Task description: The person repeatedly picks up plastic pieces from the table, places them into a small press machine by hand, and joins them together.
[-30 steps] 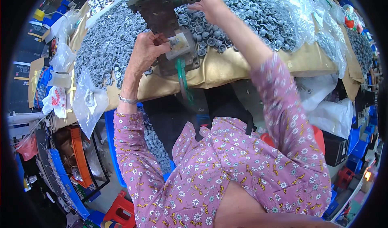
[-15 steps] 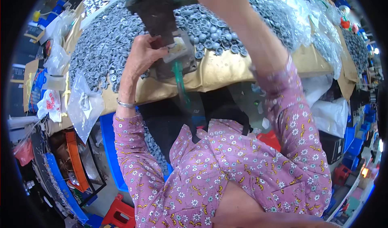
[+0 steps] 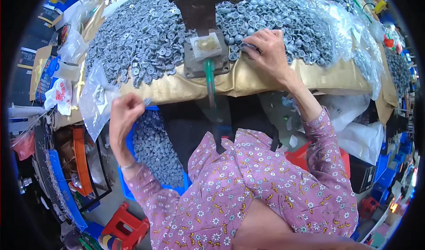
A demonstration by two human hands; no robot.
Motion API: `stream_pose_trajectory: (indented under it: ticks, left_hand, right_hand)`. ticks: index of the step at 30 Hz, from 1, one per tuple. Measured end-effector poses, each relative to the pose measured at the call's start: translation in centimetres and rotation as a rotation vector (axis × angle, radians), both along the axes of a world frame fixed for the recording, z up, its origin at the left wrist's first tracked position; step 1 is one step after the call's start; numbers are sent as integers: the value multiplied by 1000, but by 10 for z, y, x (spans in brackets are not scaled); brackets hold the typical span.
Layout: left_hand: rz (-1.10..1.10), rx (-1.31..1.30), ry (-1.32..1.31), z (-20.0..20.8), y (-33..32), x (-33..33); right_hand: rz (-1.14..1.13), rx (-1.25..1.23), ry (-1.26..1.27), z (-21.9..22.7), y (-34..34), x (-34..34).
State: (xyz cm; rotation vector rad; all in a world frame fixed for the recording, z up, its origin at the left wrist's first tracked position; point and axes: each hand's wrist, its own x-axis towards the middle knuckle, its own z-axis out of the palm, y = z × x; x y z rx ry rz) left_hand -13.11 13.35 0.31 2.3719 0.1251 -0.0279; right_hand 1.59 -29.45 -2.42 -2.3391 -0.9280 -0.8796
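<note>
My left hand is closed, with a small grey plastic part showing at its fingertips. It hovers at the table's front edge, above a blue bin filled with similar grey pieces. My right hand pinches at the near edge of a pile of grey dome-shaped cups; its fingers largely hide the cup they grip. Between my hands stands a dark metal hand press. A pale, stained pad lies on its base, and a green strip or handle hangs off the front.
Left of the press spreads a heap of grey slotted discs. Brown sheeting covers the table. A clear plastic bag hangs at its left edge, and plastic film lies at right. A red stool stands below left.
My left hand has left the press and moved down and left over the blue bin. My right hand has come down from the top of the press to the pile of cups.
</note>
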Motion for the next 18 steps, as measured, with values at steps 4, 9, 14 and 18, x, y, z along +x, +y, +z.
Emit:
stream_pose_trajectory:
  ticks: [4,9,14,18]
  left_hand:
    - [52,33,-31,6,-15,-19]
    - [9,64,-290,-25,-62,29]
    - [56,249,-343,-38,-80,51]
    - [-31,363,-361,-36,-79,60]
  right_hand:
    - [17,-126,-61,-10,6,-3]
    - [33,-52,19,-9,15,0]
    - [177,518,490,9,35,-1]
    - [295,732,566,4,71,10]
